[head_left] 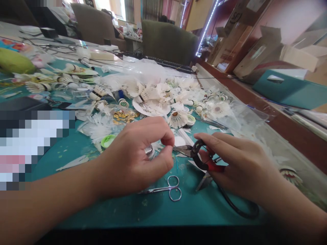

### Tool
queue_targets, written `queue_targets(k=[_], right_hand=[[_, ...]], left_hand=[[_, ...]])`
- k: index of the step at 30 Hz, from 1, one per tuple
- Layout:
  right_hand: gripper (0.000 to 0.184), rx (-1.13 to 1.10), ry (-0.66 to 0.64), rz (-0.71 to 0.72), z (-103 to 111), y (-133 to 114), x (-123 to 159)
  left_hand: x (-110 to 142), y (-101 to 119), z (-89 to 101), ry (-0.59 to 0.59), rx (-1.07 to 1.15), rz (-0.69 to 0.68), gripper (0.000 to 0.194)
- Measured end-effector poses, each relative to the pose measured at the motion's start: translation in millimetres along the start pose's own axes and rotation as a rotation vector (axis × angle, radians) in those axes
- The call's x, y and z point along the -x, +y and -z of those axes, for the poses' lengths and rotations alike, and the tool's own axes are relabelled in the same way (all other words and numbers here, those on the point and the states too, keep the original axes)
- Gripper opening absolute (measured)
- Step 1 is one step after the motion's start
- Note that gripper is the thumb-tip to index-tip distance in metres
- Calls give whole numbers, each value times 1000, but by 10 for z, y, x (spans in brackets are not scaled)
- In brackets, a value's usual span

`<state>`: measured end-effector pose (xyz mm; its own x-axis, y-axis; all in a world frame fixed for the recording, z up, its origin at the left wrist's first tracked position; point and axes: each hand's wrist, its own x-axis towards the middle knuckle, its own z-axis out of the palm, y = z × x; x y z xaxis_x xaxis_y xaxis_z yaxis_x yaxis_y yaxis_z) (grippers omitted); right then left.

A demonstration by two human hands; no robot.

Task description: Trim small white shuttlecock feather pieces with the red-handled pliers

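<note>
1. A lime-green ring of tape [108, 141] lies on the teal surface [153, 212], behind and left of the small steel scissors [171, 189]. The scissors rest with their finger loops to the right and touch neither hand. Being stiff and smooth, they are best taken by the loops.
2. A cluster of crumpled gold foil pieces [125, 116] lies further behind the scissors. The pieces are light and may shift under a touch.
3. The left hand [133, 160] is curled directly behind and left of the scissors, with thumb and index fingertips pressed together. Whatever they pinch is too small to identify. A silver-coloured metal band [150, 151] shows on the hand's far side.
4. A white feather shuttlecock [176, 119] sits behind the scissors. It is light, and its feathers are fragile, so it should be held by the rounded base only.
5. The black-handled shears with a red grip [195, 148] lie behind and right of the scissors, their steel blades [182, 150] reaching the left hand's fingertips. The tool is rigid and should be held by the grip.
6. The right hand [240, 166] is right of the scissors, its fingers closed firmly around the shears' grip.
</note>
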<state>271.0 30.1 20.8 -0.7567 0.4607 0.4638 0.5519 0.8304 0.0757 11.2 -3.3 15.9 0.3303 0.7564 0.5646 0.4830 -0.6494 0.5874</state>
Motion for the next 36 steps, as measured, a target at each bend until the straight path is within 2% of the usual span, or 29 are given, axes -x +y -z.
queue_targets(k=[9, 15, 23, 30, 33, 36], right_hand=[[43, 6, -20, 14, -11, -10, 30], [40, 49, -6, 35, -24, -6, 39], [40, 113, 28, 61, -37, 4, 54], [37, 202, 59, 121, -22, 25, 86], [37, 230, 64, 141, -4, 32, 96], [36, 222, 58, 138, 7, 41, 95]], left_hand=[[7, 17, 1, -30, 19, 31, 15], [-6, 1, 4, -54, 52, 55, 15], [-59, 68, 60, -151, 166, 281, 14], [-124, 55, 137, -330, 260, 491, 13], [-138, 41, 150, -385, 301, 534, 12], [-138, 41, 138, -370, 318, 520, 16]])
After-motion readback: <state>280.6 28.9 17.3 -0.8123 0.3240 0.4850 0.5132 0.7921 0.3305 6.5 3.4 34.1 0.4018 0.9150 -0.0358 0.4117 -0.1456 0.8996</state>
